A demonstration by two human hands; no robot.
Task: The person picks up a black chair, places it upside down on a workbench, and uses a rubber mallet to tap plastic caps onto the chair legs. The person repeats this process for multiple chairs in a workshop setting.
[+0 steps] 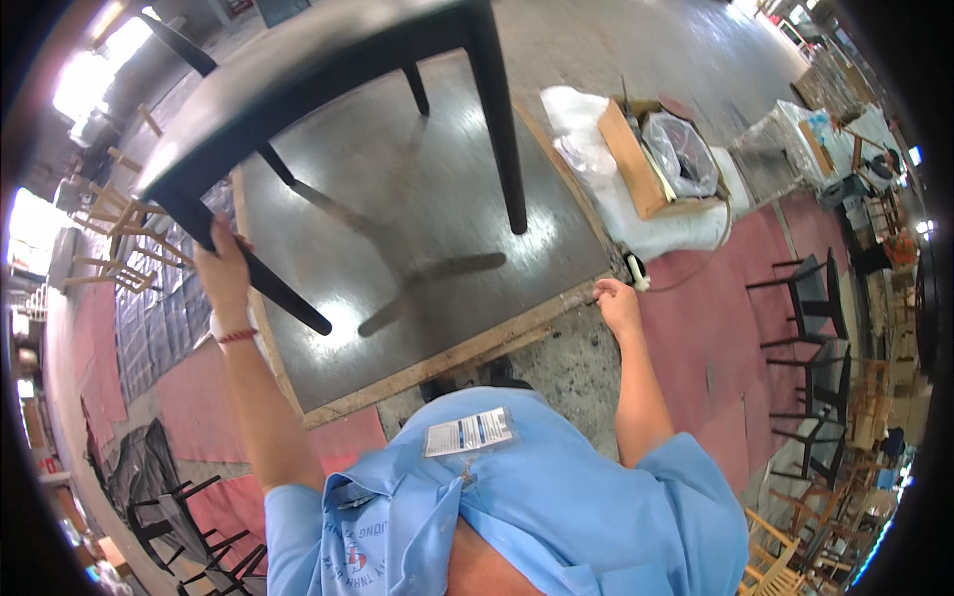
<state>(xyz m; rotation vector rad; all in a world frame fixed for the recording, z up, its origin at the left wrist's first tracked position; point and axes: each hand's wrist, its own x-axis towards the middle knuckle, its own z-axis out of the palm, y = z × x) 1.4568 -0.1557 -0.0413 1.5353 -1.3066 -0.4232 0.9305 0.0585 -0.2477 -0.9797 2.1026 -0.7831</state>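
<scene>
Right hand: the right hand (618, 303) rested empty at the platform (417, 228) corner, fingers loosely curled.
Left hand: the left hand (223, 273) gripped a rear leg of the black chair (298, 74).
Chair: tilted, standing on the dark platform.
Progress: chair up on the platform, apparently not yet set level.

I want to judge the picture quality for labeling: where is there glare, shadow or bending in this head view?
In the head view, glare shines on the dark board, where the black chair held by the left hand casts leg shadows; windows at the left rim are blown out white; the fisheye bends the board's wooden edge; the right hand looks sharp enough.
</scene>
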